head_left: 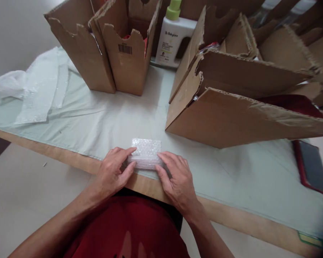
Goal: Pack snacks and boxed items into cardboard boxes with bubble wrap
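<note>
A small piece of bubble wrap (145, 152), partly rolled along its near edge, lies on the pale cloth close to the table's front. My left hand (115, 166) pinches its left end between thumb and forefinger. At the right end, my right hand (176, 175) grips it the same way, the thumb nearer me and the fingers on the far side. Whether anything is inside the roll cannot be seen.
Tall cut cardboard boxes (129, 61) stand at the back left, and more boxes (231, 118) at the right. Between them is a white bottle (172, 39) with a green cap. Loose bubble wrap (43, 86) lies at left, a phone (313, 166) at right.
</note>
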The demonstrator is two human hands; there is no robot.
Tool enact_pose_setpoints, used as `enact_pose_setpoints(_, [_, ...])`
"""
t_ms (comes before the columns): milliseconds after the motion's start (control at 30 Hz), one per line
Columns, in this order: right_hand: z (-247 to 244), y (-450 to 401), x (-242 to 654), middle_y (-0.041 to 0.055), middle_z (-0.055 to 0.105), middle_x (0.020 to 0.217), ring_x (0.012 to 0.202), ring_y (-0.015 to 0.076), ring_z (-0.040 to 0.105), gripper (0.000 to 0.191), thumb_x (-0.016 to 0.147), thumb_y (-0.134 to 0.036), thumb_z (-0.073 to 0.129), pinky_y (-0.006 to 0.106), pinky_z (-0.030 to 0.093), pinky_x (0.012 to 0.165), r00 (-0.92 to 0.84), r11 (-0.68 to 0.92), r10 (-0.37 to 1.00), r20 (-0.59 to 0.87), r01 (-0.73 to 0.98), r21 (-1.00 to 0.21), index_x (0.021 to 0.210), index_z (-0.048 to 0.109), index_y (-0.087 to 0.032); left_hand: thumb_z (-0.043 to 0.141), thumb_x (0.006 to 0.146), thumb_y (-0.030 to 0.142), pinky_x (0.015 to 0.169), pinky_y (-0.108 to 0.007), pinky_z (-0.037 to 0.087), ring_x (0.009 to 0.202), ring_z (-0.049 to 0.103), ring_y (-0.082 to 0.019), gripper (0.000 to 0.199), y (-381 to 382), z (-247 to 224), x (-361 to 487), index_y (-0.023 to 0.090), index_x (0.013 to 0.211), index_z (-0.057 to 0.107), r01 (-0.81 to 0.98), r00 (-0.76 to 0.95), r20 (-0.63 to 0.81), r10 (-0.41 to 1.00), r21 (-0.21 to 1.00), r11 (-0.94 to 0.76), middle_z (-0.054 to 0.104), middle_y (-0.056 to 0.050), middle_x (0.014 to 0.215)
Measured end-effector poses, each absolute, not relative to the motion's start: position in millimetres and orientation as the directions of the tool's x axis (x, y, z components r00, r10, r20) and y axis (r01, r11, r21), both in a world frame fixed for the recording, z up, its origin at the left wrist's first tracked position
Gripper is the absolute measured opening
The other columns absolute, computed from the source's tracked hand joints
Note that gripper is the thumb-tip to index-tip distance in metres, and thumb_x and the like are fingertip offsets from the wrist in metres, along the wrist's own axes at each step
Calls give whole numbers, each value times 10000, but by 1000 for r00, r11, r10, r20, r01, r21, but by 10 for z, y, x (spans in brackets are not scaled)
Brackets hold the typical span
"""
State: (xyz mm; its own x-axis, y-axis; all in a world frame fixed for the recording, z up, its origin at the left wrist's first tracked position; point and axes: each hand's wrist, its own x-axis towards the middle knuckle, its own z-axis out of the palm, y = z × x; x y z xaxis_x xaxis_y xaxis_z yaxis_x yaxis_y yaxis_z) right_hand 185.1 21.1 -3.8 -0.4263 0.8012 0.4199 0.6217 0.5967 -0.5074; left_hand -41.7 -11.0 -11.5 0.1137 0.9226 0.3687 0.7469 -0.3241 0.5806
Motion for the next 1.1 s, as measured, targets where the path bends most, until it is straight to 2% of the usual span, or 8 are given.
enact_pose_setpoints(233, [-76, 252, 1800, 118, 693, 1302, 1213, 293, 605, 241, 1001, -188, 584, 441, 476, 976, -574, 677, 736, 359, 641, -362, 1228, 663, -175, 575, 1013, 277, 795, -416, 535, 850, 622, -233, 267, 44, -172, -404, 166, 1252, 619, 856, 51, 376, 925, 461, -234, 693, -71, 922])
enact_pose_setpoints(400, [-117, 350, 1755, 103, 726, 1268, 1186, 278, 634, 264, 1018, -161, 544, 441, 484, 955, -565, 657, 754, 335, 647, -387, 1248, 672, -189, 627, 983, 301, 845, -377, 580, 918, 664, -193, 352, -163, -72, -394, 218, 1324, 596, 644, -173, 261, 950, 760, -91, 680, -58, 1021])
enact_pose_setpoints(500, [-94, 347, 1746, 84, 753, 1215, 1128, 251, 668, 263, 1034, -162, 525, 430, 488, 951, -523, 637, 771, 365, 626, -449, 1245, 678, -199, 651, 967, 313, 872, -386, 617, 1004, 702, -206, 472, -324, -31, -330, 227, 1416, 533, 306, -268, 17, 963, 950, 69, 684, -94, 1171])
enact_pose_setpoints(567, [-71, 311, 1748, 73, 767, 1172, 1085, 237, 685, 251, 1036, -162, 526, 420, 494, 935, -486, 628, 778, 397, 614, -479, 1226, 686, -202, 663, 955, 312, 893, -409, 636, 1086, 706, -230, 555, -384, -31, -276, 236, 1469, 469, 77, -254, -127, 959, 985, 151, 653, -122, 1285])
enact_pose_setpoints(767, [-24, 168, 1813, 64, 782, 1095, 1037, 220, 707, 222, 1026, -143, 553, 398, 504, 899, -367, 590, 803, 470, 605, -535, 1202, 676, -197, 749, 888, 319, 911, -407, 648, 1110, 700, -218, 640, -355, 3, -182, 266, 1448, 444, -252, -322, -253, 912, 952, 175, 593, -101, 1301])
enact_pose_setpoints(867, [18, 103, 1830, 49, 780, 1091, 1028, 210, 706, 227, 1019, -143, 567, 394, 507, 908, -337, 561, 826, 451, 562, -607, 1209, 667, -214, 814, 838, 355, 957, -437, 623, 1102, 714, -243, 757, -328, 57, -125, 246, 1477, 424, -358, -208, -355, 911, 895, 267, 655, -100, 1237])
enact_pose_setpoints(1000, [78, 9, 1834, 29, 776, 1048, 934, 187, 697, 215, 1014, -154, 559, 373, 522, 855, -405, 512, 847, 344, 451, -731, 1188, 663, -224, 852, 797, 434, 1004, -424, 572, 1104, 713, -256, 927, -327, 66, -19, 219, 1558, 368, -400, -99, -420, 902, 847, 350, 740, -101, 1140])
enact_pose_setpoints(1100, [78, -43, 1897, 56, 749, 1110, 1016, 213, 689, 188, 988, -214, 595, 385, 556, 894, -356, 401, 900, 250, 457, -794, 1153, 683, -235, 844, 806, 464, 910, -350, 585, 1007, 718, -222, 944, -340, 45, 23, 241, 1585, 359, -367, -99, -407, 908, 863, 347, 753, -72, 1068])
